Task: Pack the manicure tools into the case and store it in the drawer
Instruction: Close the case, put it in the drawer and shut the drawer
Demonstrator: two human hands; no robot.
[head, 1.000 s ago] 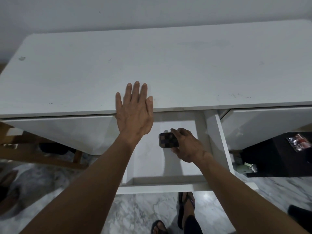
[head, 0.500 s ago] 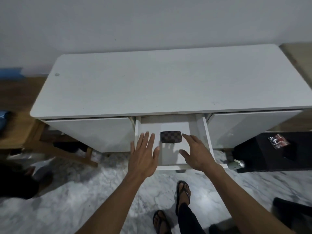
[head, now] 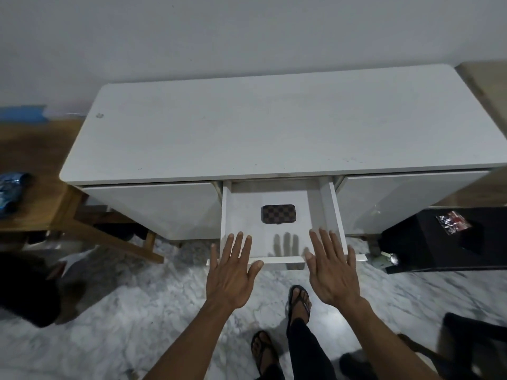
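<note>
A small brown checkered manicure case (head: 278,214), closed, lies flat on the floor of the pulled-out white middle drawer (head: 282,260). My left hand (head: 231,271) is spread flat with straight fingers at the drawer's front left corner. My right hand (head: 332,267) is spread the same way at the front right corner. Both hands hold nothing and lie nearer to me than the case. I cannot tell if the palms touch the drawer front.
The white cabinet top (head: 274,127) is bare, against a white wall. A wooden bench (head: 68,215) stands to the left, a black box (head: 444,242) to the right. My sandalled feet (head: 299,300) stand on marble floor below the drawer.
My right hand let go of the case, which now lies in the drawer. Both hands drew back to the drawer's front edge, and my head moved back from the cabinet.
</note>
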